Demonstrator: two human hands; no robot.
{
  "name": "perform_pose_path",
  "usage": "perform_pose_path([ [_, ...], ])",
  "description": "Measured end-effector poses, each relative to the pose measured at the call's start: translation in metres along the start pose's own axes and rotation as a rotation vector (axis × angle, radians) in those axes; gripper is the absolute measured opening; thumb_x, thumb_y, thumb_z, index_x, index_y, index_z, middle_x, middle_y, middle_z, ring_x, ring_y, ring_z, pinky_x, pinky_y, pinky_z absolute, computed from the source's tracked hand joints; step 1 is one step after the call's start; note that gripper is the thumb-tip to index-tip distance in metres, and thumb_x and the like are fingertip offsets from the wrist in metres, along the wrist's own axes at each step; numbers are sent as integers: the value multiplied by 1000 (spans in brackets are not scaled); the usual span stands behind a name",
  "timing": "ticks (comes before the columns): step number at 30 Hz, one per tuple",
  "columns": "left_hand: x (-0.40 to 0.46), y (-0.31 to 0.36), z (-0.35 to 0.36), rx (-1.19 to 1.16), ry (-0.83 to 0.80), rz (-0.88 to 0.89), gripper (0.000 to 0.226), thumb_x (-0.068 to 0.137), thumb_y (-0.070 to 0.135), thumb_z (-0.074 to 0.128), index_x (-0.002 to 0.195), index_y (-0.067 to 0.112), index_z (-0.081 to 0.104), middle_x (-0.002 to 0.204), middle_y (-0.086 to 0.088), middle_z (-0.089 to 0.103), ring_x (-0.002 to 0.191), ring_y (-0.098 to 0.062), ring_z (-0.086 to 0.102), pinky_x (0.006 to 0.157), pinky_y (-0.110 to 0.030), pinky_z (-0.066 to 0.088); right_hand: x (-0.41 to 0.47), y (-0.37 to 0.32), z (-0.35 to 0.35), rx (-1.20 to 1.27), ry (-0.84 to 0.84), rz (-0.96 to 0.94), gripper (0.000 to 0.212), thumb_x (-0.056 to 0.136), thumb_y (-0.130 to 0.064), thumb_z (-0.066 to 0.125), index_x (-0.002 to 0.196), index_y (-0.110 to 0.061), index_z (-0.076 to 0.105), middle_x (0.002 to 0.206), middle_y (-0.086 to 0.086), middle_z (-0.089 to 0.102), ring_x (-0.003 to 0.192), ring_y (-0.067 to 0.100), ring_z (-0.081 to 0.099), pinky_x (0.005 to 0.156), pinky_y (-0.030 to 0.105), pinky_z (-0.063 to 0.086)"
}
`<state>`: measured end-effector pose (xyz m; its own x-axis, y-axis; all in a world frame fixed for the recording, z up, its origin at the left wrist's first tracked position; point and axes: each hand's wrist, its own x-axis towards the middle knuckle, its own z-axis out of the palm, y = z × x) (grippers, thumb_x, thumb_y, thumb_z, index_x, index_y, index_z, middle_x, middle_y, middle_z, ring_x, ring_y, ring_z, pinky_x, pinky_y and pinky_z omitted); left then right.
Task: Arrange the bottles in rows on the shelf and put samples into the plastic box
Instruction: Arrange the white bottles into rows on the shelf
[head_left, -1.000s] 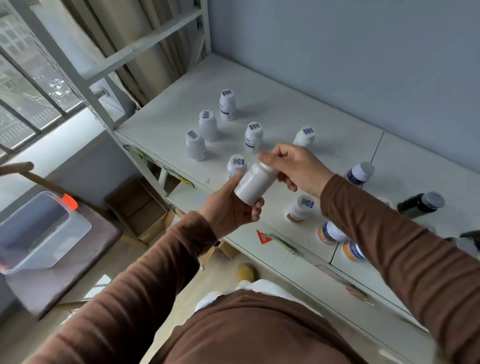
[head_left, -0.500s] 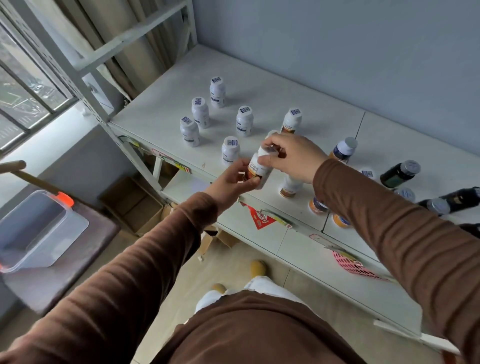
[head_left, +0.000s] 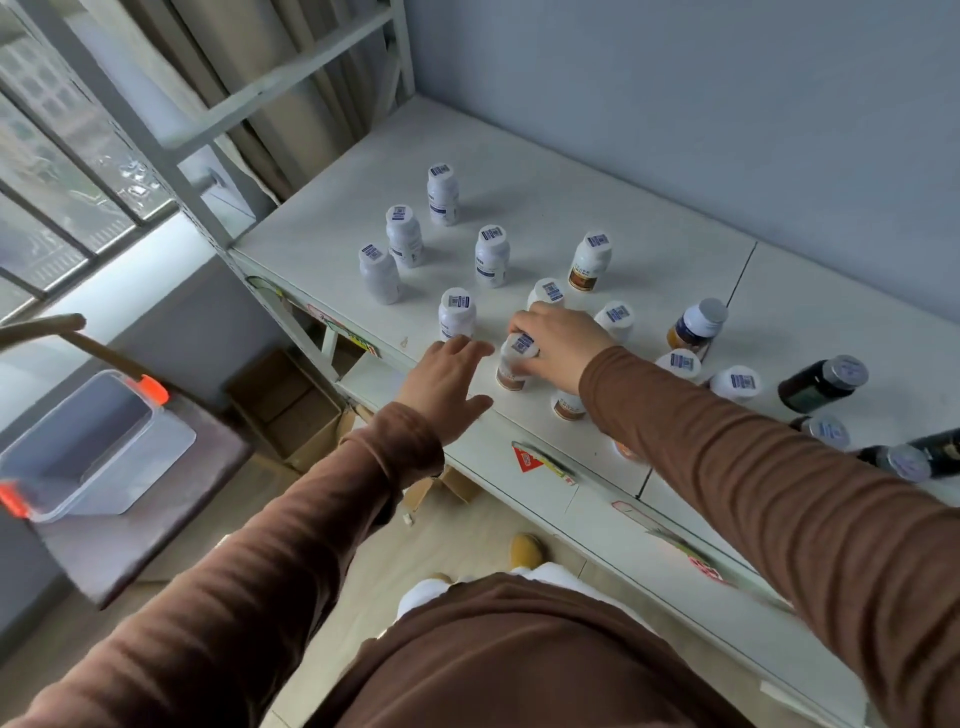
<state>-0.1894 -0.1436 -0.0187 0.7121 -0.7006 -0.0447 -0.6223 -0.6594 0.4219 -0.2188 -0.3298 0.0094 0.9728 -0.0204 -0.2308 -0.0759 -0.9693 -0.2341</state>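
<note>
My right hand (head_left: 558, 340) grips a white bottle with an orange-brown label (head_left: 514, 364) from above, standing upright near the front edge of the white shelf (head_left: 519, 156). Beside it on the left, my left hand (head_left: 447, 384) hovers with fingers spread and holds nothing. Several white bottles with blue code stickers on their caps (head_left: 492, 254) stand in loose rows behind. More bottles, some dark (head_left: 821, 383), sit to the right. The clear plastic box (head_left: 88, 447) with orange clips sits on a low table at the left.
A grey wall backs the shelf, and a metal frame post (head_left: 171, 171) rises at its left end by the window. Cardboard boxes (head_left: 291, 410) sit on the floor under the shelf. Dark bottles lie on their sides at the far right (head_left: 914, 457).
The bottle held in both hands has come down upright onto the shelf. My left hand has let go of it and opened; my right hand still holds its top.
</note>
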Motion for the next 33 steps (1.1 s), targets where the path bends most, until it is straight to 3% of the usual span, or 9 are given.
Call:
perform_pose_path([
  [4, 18, 9, -16, 77, 128, 42, 54, 85, 27, 68, 134, 19, 51, 133, -1, 53, 117, -24, 48, 99, -34, 40, 1, 12, -17, 53, -26, -53, 55, 81, -44, 70, 129, -21, 53, 122, 3, 56, 104, 27, 59, 83, 33, 41],
  [9, 68, 22, -45, 130, 202, 29, 49, 84, 29, 68, 130, 16, 53, 128, -4, 55, 115, -28, 50, 94, -41, 44, 8, 51, -61, 104, 133, -63, 40, 86, -36, 67, 121, -20, 59, 116, 1, 60, 101, 21, 59, 82, 28, 40],
  [15, 110, 32, -36, 201, 122, -7, 50, 83, 34, 70, 128, 18, 54, 126, -4, 58, 114, -27, 50, 95, -37, 42, 28, 72, -51, 24, 73, -138, 53, 86, -29, 70, 135, -19, 52, 130, 8, 52, 118, 28, 51, 94, 34, 39],
  [19, 121, 28, -23, 239, 24, -52, 53, 81, 36, 70, 128, 17, 54, 128, -6, 58, 116, -27, 51, 96, -36, 41, 43, 70, -29, 2, 23, -167, 55, 87, -18, 66, 138, -23, 48, 129, 8, 50, 118, 28, 49, 98, 37, 40],
  [24, 126, 20, -17, 208, -14, -92, 49, 81, 39, 70, 125, 21, 56, 126, -2, 59, 117, -25, 51, 96, -36, 41, 60, 74, -25, 57, 54, -171, 37, 89, -18, 61, 125, -23, 59, 116, 6, 56, 110, 27, 51, 92, 39, 44],
  [28, 125, 20, -25, -145, 79, -89, 40, 84, 36, 70, 118, 18, 61, 112, 0, 66, 105, -19, 60, 86, -25, 41, 62, 89, -58, 473, 150, -91, 35, 82, -25, 74, 116, -18, 65, 104, 2, 65, 92, 18, 60, 82, 27, 45],
  [31, 125, 31, -38, -788, 30, -138, 41, 90, 38, 63, 122, 12, 57, 108, -9, 65, 97, -17, 62, 88, -26, 50, 55, 89, -85, 917, 156, 14, 28, 84, -29, 74, 104, -11, 65, 83, 2, 62, 70, 15, 59, 67, 27, 53],
  [33, 125, 41, -49, -1172, -31, -213, 37, 97, 36, 52, 123, 10, 56, 105, -15, 63, 90, -22, 64, 86, -34, 54, 50, 85, -98, 1011, 185, 65, 37, 82, -41, 73, 96, -8, 64, 73, 1, 60, 61, 15, 56, 58, 28, 51],
])
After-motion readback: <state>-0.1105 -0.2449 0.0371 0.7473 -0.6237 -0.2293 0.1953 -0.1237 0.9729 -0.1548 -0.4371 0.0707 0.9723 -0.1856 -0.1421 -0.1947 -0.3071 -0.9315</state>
